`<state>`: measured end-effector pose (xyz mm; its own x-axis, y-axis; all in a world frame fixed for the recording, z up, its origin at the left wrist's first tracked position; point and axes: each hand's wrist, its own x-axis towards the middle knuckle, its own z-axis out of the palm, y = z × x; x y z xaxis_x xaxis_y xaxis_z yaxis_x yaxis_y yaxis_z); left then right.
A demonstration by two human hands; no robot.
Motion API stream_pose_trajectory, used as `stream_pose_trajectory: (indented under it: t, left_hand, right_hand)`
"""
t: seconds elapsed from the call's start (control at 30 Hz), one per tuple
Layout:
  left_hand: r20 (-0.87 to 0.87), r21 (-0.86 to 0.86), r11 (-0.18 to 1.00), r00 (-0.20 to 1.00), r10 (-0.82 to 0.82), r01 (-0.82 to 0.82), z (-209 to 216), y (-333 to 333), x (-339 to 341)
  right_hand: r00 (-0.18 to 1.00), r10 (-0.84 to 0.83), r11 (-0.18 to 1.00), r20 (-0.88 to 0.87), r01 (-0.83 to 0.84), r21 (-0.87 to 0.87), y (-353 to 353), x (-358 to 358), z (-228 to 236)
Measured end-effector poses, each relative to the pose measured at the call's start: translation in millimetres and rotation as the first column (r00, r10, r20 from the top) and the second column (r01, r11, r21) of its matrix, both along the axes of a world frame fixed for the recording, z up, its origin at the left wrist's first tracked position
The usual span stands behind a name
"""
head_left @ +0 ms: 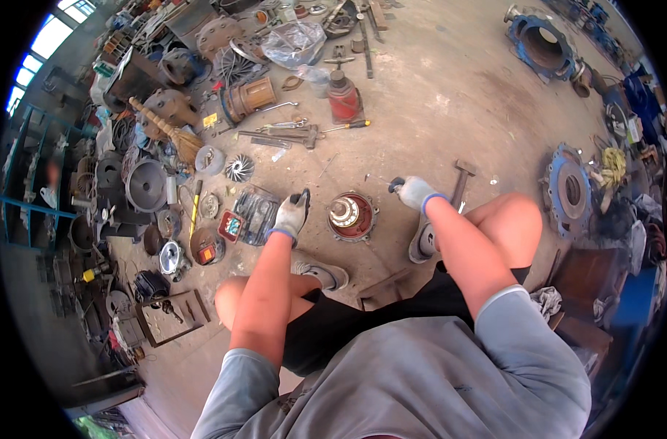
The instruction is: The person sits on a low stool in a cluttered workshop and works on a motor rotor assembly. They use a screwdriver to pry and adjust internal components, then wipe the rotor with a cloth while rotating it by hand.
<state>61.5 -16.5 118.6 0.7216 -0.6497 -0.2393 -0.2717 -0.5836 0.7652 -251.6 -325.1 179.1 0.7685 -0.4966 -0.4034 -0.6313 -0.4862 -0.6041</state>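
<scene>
Both my hands wear pale work gloves with dark fingertips. My left hand is closed, held just left of a round red-brown metal housing on the floor; what it grips, if anything, is hidden. Inside the housing sits a pale, ringed metal part, facing up. To the right of the housing and slightly beyond it, my right hand is closed on a thin rod-like tool pointing left. Both hands are apart from the housing.
A hammer lies beyond my right shoe. At the left are a clear plastic tray, a small red box and a bladed wheel. Farther off stand a red bottle jack, wrenches and a screwdriver. A blue-rimmed flange lies right.
</scene>
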Motion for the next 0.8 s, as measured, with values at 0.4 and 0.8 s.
stream_pose_trajectory:
  t: [0.4,0.8]
  left_hand:
    - [-0.526,-0.229,0.911,0.831,0.182,-0.344,-79,-32,-57]
    - [-0.248,0.022,0.996,0.965,-0.082,0.091,-139,-70,-68]
  right_hand:
    - [0.986,-0.003,0.993,-0.164,0.022,0.112,35,66,-40]
    - [0.963,0.106,0.993,-0.248,-0.09,0.073,18,72,-77]
